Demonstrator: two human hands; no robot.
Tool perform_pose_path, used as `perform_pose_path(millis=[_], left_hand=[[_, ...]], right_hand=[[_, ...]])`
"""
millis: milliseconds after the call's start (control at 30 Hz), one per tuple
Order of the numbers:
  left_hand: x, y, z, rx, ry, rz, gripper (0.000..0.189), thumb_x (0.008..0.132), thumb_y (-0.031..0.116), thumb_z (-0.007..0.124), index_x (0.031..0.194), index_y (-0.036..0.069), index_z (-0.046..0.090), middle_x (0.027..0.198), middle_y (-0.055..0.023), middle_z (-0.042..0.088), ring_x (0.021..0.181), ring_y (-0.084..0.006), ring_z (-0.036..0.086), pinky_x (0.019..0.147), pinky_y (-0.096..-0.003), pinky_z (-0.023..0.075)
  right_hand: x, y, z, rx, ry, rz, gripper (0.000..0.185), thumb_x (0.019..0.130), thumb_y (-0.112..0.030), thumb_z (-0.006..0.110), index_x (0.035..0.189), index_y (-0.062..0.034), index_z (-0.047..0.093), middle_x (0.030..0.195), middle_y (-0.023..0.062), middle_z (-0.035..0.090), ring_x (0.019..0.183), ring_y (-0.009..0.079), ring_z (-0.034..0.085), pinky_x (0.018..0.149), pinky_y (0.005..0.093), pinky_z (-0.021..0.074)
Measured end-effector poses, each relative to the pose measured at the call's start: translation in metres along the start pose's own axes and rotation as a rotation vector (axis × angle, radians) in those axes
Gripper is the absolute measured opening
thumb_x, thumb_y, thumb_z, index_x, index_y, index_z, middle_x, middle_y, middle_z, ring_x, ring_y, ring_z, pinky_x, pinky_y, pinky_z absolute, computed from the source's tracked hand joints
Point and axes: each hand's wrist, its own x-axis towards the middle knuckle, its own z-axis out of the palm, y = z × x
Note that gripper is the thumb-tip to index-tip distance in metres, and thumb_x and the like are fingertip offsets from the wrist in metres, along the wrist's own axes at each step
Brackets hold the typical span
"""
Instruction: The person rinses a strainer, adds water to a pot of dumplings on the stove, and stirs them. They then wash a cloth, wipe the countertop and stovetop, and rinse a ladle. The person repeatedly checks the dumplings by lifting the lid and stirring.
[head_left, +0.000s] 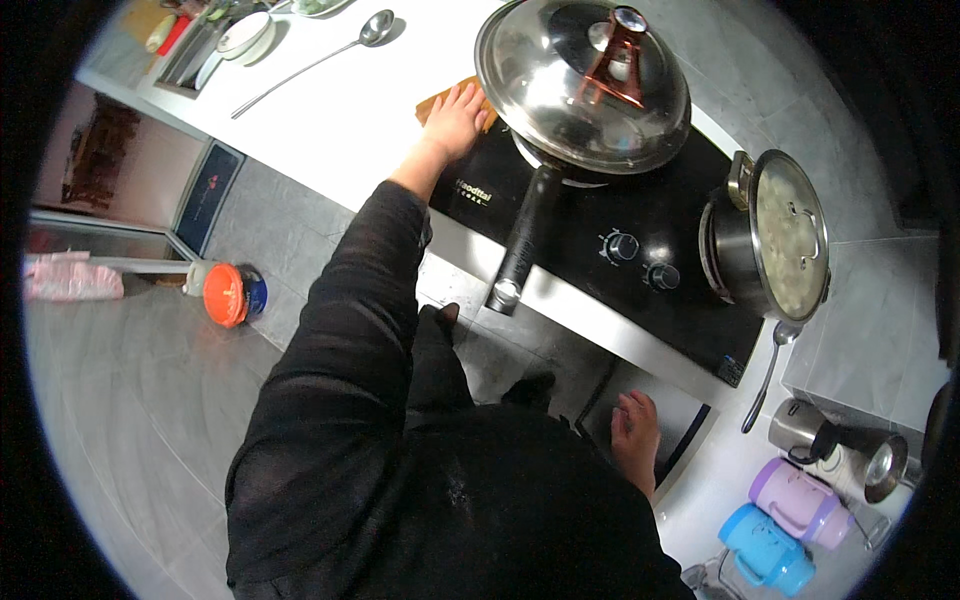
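My left hand (456, 124) lies with spread fingers on an orange-brown cloth or pad (430, 109) at the left edge of the black gas cooktop (472, 176); whether it grips it is not plain. Beside it a wok with a domed steel lid (517, 82) sits on the hob, its black handle (529, 225) pointing towards me. My right hand (636, 435) hangs below the counter's front edge, fingers loosely bent, with nothing seen in it. A steel pot (739, 247) with a glass lid (787, 232) stands at the cooktop's right end, pale food showing through the glass.
A long-handled ladle (300, 77) and bowls (247, 39) are on the white counter at upper left, near a sink. On the right lie a spoon (763, 386), a steel kettle (801, 431), and purple (799, 499) and blue (765, 547) vacuum flasks. An orange bucket (225, 295) stands on the floor.
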Motion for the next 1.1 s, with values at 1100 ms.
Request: perform_pose_path(millis=[1100], left_hand=[[-0.101, -0.02, -0.056, -0.634, 0.2, 0.345, 0.034, 0.094, 0.006, 0.053, 0.127, 0.001, 0.059, 0.136, -0.0137, 0.056, 0.129, -0.0346, 0.049, 0.107, -0.0427, 0.0413]], right_hand=[[0.022, -0.164, 0.147, -0.042, -0.161, -0.064, 0.029, 0.089, -0.014, 0.066, 0.117, -0.0057, 0.062, 0.122, 0.0163, 0.059, 0.108, 0.0364, 0.062, 0.085, 0.0425, 0.054]])
